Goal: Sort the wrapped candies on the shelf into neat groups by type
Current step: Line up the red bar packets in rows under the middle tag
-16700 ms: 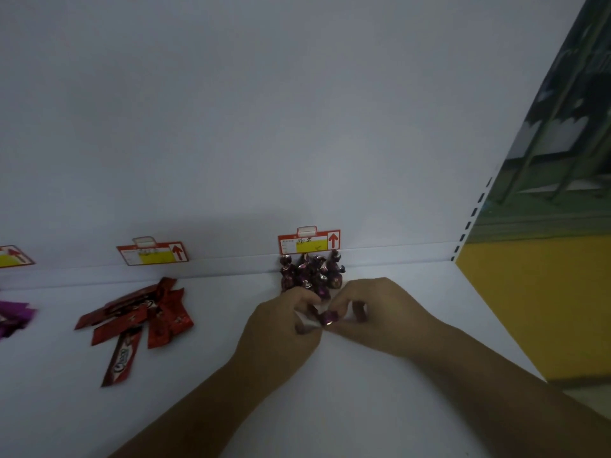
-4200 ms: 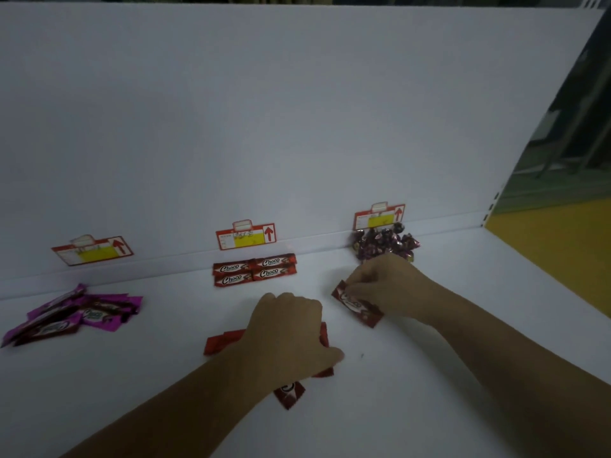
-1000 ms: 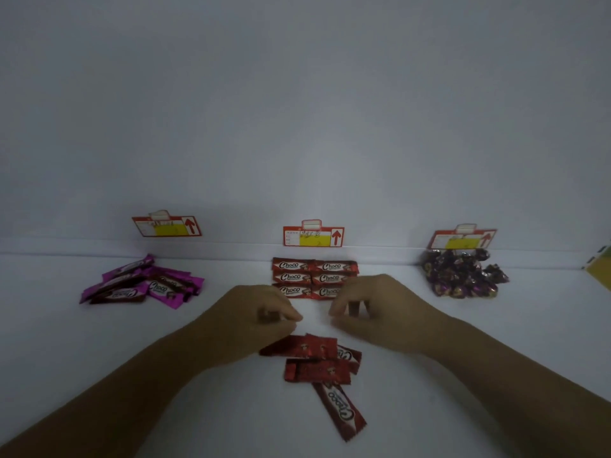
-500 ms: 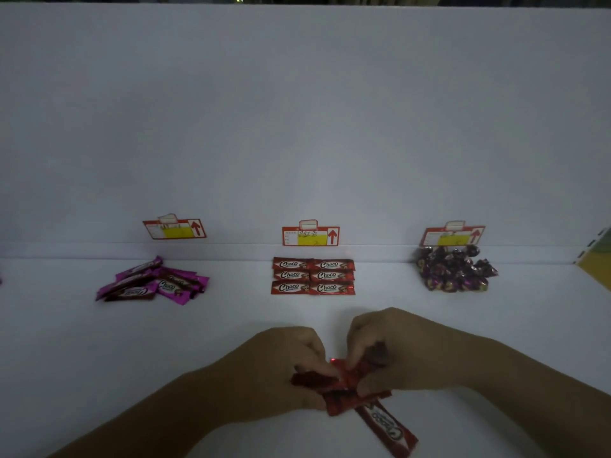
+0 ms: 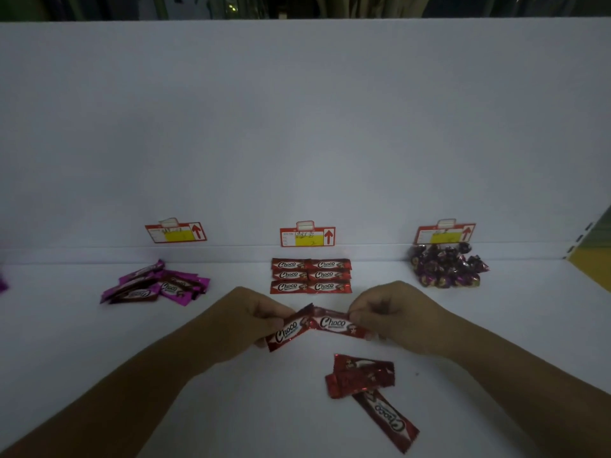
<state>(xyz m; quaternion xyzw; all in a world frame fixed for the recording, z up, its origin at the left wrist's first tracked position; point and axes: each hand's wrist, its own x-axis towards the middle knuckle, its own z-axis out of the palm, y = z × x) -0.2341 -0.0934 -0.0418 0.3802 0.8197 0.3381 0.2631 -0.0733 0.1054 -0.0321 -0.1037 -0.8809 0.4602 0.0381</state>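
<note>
two red sachets (image 5: 337,323) are held above the shelf (image 5: 99,342), one pinched in the grip of the left hand (image 5: 251,320), the other in that of the right hand (image 5: 393,317). a neat block of six (image 5: 310,276) is laid at the back, between the purple heap (image 5: 155,285) and the dark foil candies (image 5: 446,266). loose red sachets (image 5: 363,375) are seen nearer.

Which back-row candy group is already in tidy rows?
The red Choco grid under the middle tag; the purple pile and dark twist-wrap heap are jumbled.

left hand (image 5: 253,322) pinching candy (image 5: 287,331), right hand (image 5: 393,316) likewise
</note>
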